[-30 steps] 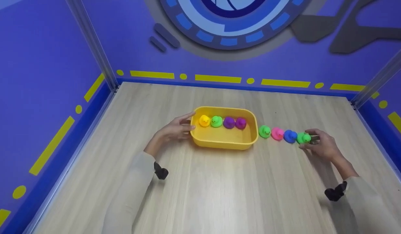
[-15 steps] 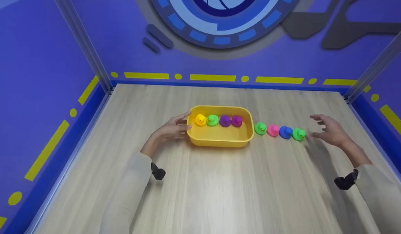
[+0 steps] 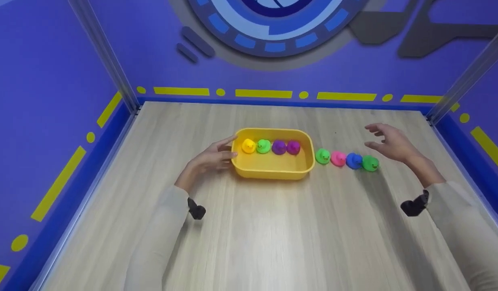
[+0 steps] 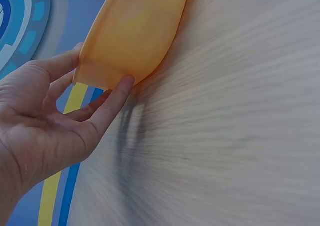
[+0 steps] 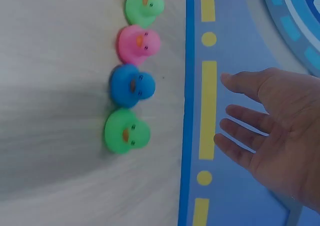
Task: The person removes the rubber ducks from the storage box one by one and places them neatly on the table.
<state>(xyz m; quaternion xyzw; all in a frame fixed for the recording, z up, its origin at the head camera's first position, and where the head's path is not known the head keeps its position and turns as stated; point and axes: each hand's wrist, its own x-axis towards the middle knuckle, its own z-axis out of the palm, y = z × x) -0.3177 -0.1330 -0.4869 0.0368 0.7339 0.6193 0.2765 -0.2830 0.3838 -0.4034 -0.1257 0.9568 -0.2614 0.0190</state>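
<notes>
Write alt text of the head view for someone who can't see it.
A person's left hand touches the end of a yellow tub holding a row of yellow, green, purple and magenta toy ducks, while their empty right hand hovers above the wooden table. Outside, four more ducks, green, pink, blue and green, line up to the tub's right.

We hold our right hand, fingers spread, before a blue wall with yellow marks. Apart from it, on the pale table, we see a row: a green duck, a pink duck, a blue duck and a second green duck.
</notes>
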